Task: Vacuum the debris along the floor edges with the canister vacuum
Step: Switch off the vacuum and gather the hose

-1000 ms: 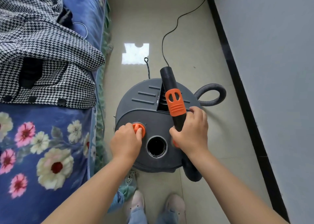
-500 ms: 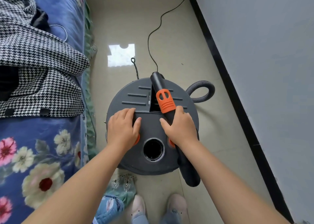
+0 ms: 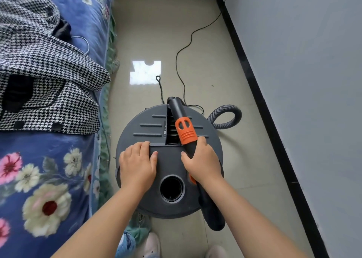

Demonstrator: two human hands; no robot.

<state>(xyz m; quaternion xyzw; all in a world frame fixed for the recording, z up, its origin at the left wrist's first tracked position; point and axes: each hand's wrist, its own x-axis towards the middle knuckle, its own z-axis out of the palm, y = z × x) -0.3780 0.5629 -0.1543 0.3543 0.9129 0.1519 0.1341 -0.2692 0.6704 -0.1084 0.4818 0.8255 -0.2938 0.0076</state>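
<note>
Two hands work on top of the canister vacuum (image 3: 168,159), which stands on the floor (image 3: 197,48) between the bed (image 3: 49,169) and the baseboard (image 3: 260,93). In the head view, the left hand (image 3: 138,165) lies on the lid with fingers nearly flat, gripping nothing; the right hand (image 3: 202,162) curls around the black wand (image 3: 185,134) lying across the lid. Risks, as I judge them — the power cord (image 3: 182,62) trails ahead and could snag, and the looped hose (image 3: 225,118) could kink if the wand is pulled away sharply.
</note>
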